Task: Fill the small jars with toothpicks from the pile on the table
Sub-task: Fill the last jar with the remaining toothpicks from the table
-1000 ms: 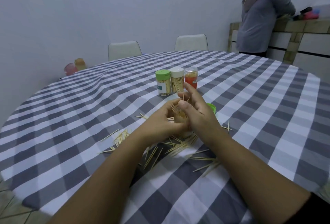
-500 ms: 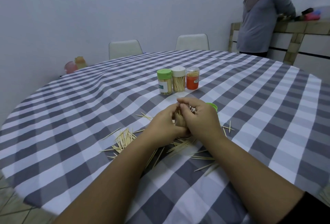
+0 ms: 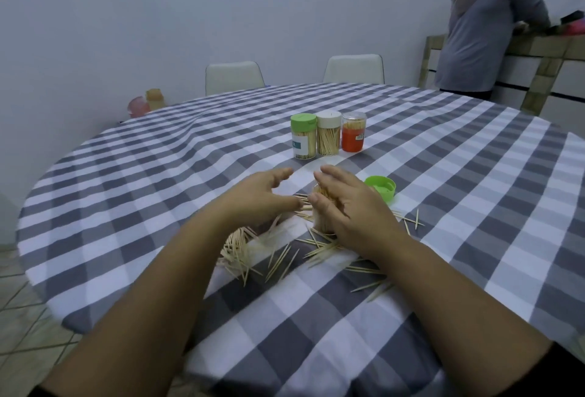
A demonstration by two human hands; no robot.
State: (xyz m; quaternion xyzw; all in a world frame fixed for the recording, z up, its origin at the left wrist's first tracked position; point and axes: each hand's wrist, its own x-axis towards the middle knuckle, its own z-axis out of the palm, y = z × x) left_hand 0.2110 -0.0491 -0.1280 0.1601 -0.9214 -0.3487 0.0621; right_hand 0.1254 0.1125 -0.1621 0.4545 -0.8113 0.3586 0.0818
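The fingers and thumb of the right hand (image 3: 351, 206) curl around a small clear jar packed with toothpicks (image 3: 321, 221), which stands upright on the cloth in the middle of the frame. The left hand (image 3: 262, 197) is just to the left of it, with the fingers spread and relaxed; it holds nothing and its thumb tip is very near the right thumb. Whether the two touch, I cannot tell.

Below and around both hands lies the loose pile of pale wooden toothpicks (image 3: 253, 251), scattered on the grey and white checked tablecloth (image 3: 459, 191). Just right of the right hand lies a bright green plastic lid (image 3: 381, 187).

Higher in the centre of the frame three filled jars stand in a row, touching: a jar with a green cap (image 3: 304, 136), a jar with a white cap (image 3: 328, 134) and a clear jar with an orange label (image 3: 354, 132).

In the upper right a person in grey clothes (image 3: 481, 32) stands at a counter. Two white chair backs (image 3: 234, 77) show behind the table.
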